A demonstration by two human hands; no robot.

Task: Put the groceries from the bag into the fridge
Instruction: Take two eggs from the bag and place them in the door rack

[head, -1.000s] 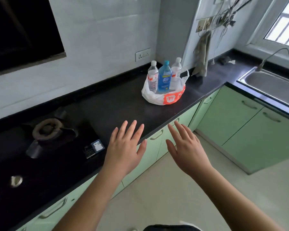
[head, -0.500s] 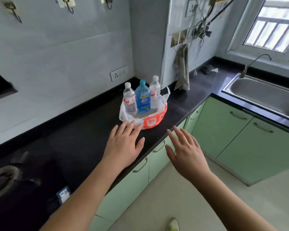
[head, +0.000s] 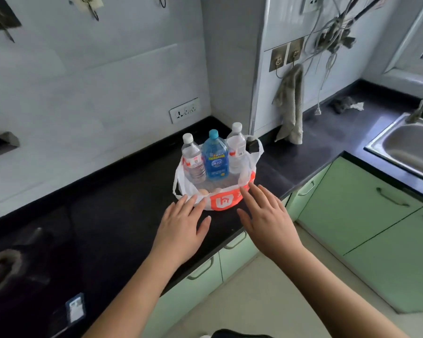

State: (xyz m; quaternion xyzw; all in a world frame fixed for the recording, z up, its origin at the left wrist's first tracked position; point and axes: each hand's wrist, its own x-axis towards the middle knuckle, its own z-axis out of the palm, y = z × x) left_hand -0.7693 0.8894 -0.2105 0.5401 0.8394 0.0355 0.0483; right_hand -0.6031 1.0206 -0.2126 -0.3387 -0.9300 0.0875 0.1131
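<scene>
Three bottles (head: 214,154) stand upright in the bag (head: 224,201); the left hand (head: 181,228) and right hand (head: 266,220) are spread flat beside it, near a sink (head: 405,147).

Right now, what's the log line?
stage: reaching | left hand: open | right hand: open | bag: on counter, three bottles inside

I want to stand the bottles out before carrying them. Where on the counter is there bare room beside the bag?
Bare dark counter lies between the bag and the stove, and between the bag and the sink. Crowded: behind the bag, near the corner and the hanging towel.
</scene>
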